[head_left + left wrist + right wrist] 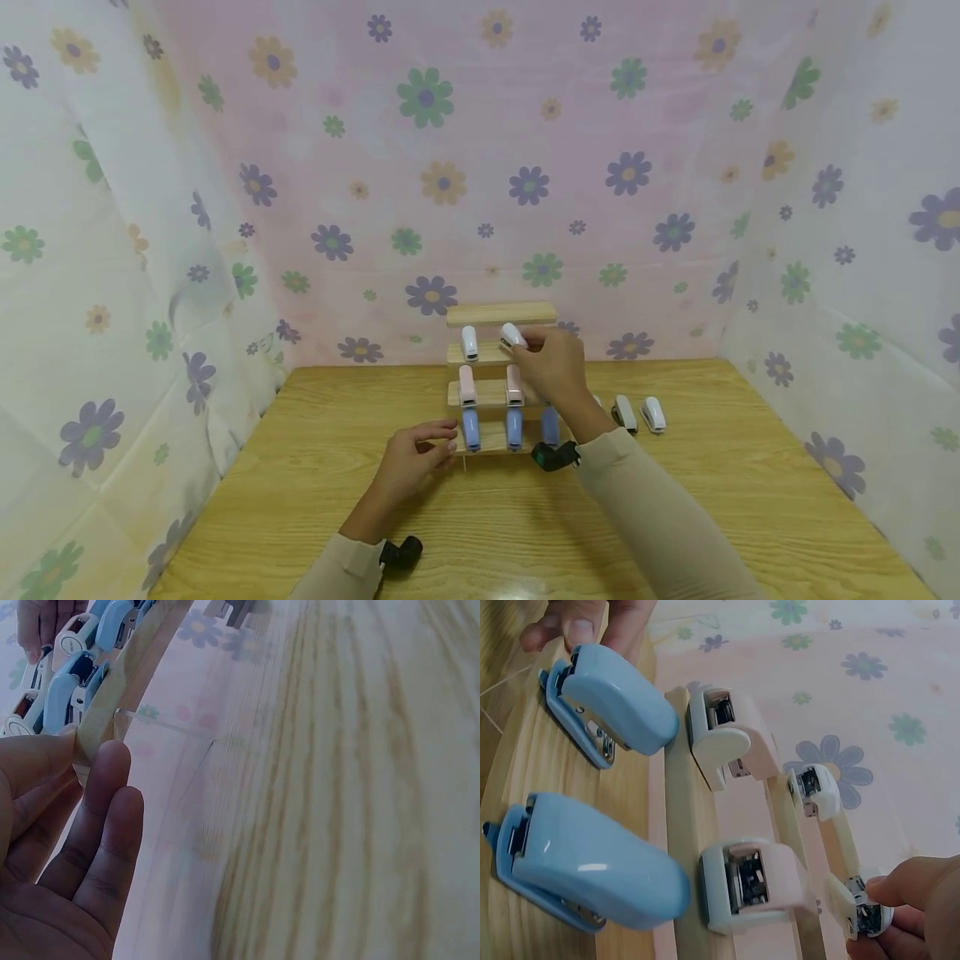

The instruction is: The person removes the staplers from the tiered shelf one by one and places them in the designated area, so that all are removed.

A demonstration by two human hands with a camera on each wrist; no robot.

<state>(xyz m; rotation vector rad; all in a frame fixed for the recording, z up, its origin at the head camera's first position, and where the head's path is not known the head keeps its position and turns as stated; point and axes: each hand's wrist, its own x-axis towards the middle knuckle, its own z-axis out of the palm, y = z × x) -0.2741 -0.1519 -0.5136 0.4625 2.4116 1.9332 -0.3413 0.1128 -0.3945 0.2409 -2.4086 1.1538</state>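
Observation:
My right hand (555, 362) pinches a small white stapler (512, 335) at the third shelf up of a stepped wooden rack (501, 314). In the right wrist view that stapler (861, 911) sits between thumb and fingers by the shelf edge. Another white stapler (469, 342) stands to its left on the same shelf. One step down are pink staplers (467, 385), and blue staplers (471, 429) line the lowest shelf. My left hand (408, 458) grips the left end of that lowest shelf, thumb and fingers on either side in the left wrist view.
On the wooden table (337, 417), right of the rack, stand a white stapler with a dark base (625, 414) and a white stapler (653, 414), with another partly hidden behind the right wrist. Flowered cloth (480, 150) encloses the back and sides.

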